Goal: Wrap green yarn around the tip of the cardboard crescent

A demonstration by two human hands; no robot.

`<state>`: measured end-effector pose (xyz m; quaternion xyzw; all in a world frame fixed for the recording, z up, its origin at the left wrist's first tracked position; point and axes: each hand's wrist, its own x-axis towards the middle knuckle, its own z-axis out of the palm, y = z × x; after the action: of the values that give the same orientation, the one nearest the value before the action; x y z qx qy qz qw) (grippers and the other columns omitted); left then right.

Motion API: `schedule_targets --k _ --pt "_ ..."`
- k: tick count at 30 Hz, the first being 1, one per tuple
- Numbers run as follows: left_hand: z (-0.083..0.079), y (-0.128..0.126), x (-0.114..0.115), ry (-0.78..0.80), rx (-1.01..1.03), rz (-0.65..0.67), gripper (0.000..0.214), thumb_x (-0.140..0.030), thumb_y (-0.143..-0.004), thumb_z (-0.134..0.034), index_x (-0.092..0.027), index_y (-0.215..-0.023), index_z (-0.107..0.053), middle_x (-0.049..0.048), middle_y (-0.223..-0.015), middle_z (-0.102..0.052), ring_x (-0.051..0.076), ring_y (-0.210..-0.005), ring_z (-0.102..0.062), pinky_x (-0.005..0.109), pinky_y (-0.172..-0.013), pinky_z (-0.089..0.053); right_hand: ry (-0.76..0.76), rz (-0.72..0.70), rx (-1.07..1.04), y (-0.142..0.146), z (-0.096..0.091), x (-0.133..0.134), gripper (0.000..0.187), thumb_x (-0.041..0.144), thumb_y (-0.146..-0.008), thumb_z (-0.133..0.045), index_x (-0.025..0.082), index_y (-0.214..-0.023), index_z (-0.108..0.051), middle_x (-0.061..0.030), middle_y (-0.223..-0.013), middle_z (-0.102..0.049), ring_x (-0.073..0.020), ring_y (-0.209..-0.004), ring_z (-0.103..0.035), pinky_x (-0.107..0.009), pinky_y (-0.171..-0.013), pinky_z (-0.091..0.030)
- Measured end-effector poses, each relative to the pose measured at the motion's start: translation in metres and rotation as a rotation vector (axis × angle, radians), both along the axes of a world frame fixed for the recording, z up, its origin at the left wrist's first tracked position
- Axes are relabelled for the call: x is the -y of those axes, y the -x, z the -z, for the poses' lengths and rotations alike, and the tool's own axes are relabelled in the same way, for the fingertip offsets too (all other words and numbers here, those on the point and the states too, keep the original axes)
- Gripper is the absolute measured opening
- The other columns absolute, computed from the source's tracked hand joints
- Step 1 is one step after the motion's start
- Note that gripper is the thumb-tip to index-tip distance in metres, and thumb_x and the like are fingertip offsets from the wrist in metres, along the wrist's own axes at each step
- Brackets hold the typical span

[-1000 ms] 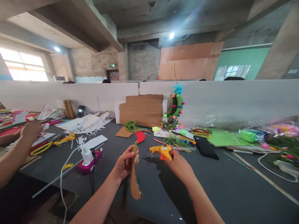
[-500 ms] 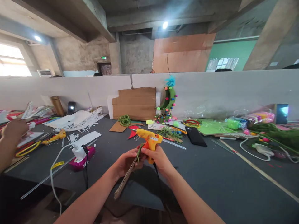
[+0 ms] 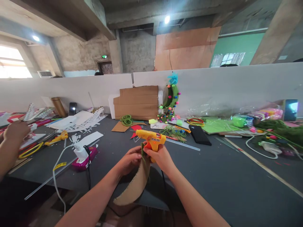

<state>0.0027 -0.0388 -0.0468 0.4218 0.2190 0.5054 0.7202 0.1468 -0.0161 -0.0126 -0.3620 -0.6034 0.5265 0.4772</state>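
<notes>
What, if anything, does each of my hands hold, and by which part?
Your left hand holds the curved cardboard piece by its upper end, where green yarn shows; your right hand holds the yellow glue gun by its handle.

One head-worn camera looks forward and down over the nearby table [image 3: 227, 176].

Left hand [image 3: 129, 160] and right hand [image 3: 163, 158] bare; forearms [image 3: 94, 197] likewise bare
</notes>
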Motion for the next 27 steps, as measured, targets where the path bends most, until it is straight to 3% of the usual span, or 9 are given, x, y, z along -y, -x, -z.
schedule_targets --k 6,12,17,21,27 --pt "-0.003 0.012 -0.001 0.016 0.061 -0.052 0.034 -0.031 -0.071 -0.055 -0.016 -0.102 -0.06 0.0105 -0.102 -0.066 0.028 -0.096 -0.06 0.039 -0.08 -0.044 -0.031 0.007 -0.157 -0.015 -0.005 -0.001 0.022 0.031 -0.063 -0.063 0.017 -0.08 -0.062 -0.0005 -0.07 -0.06 -0.0098 -0.051 -0.046 -0.024 -0.05 -0.04" --pt "-0.002 0.025 -0.002 0.044 0.113 -0.069 0.035 -0.034 -0.077 -0.048 -0.014 -0.102 -0.062 0.0089 -0.097 -0.069 0.026 -0.099 -0.06 0.037 -0.084 -0.042 0.013 -0.087 -0.125 -0.033 -0.009 -0.007 0.016 0.028 -0.064 -0.065 0.017 -0.075 -0.062 -0.0019 -0.08 -0.063 -0.0057 -0.045 -0.041 -0.023 -0.047 -0.037" --pt "-0.002 0.03 -0.006 0.058 0.138 -0.069 0.03 -0.032 -0.079 -0.047 -0.014 -0.096 -0.064 0.0078 -0.099 -0.069 0.026 -0.101 -0.059 0.037 -0.088 -0.041 0.039 -0.149 -0.021 -0.037 -0.002 0.002 0.02 0.028 -0.063 -0.068 0.016 -0.079 -0.066 -0.0021 -0.073 -0.064 -0.0103 -0.054 -0.049 -0.022 -0.05 -0.039" --pt "0.0 0.032 -0.002 0.088 0.113 -0.036 0.031 -0.033 -0.082 -0.048 -0.011 -0.1 -0.061 0.0098 -0.095 -0.067 0.025 -0.089 -0.062 0.038 -0.08 -0.046 0.031 -0.172 0.043 -0.034 0.002 0.014 0.022 0.036 -0.069 -0.065 0.018 -0.08 -0.067 -0.0017 -0.074 -0.065 -0.0117 -0.057 -0.052 -0.024 -0.054 -0.042" --pt "0.002 0.032 0.01 0.065 0.13 -0.104 0.032 -0.03 -0.085 -0.051 -0.016 -0.113 -0.052 0.0078 -0.114 -0.055 0.02 -0.095 -0.057 0.04 -0.079 -0.049 -0.034 -0.177 0.136 -0.031 0.003 0.019 0.024 0.042 -0.071 -0.063 0.02 -0.08 -0.069 -0.0022 -0.079 -0.068 -0.0205 -0.08 -0.06 -0.029 -0.073 -0.046"
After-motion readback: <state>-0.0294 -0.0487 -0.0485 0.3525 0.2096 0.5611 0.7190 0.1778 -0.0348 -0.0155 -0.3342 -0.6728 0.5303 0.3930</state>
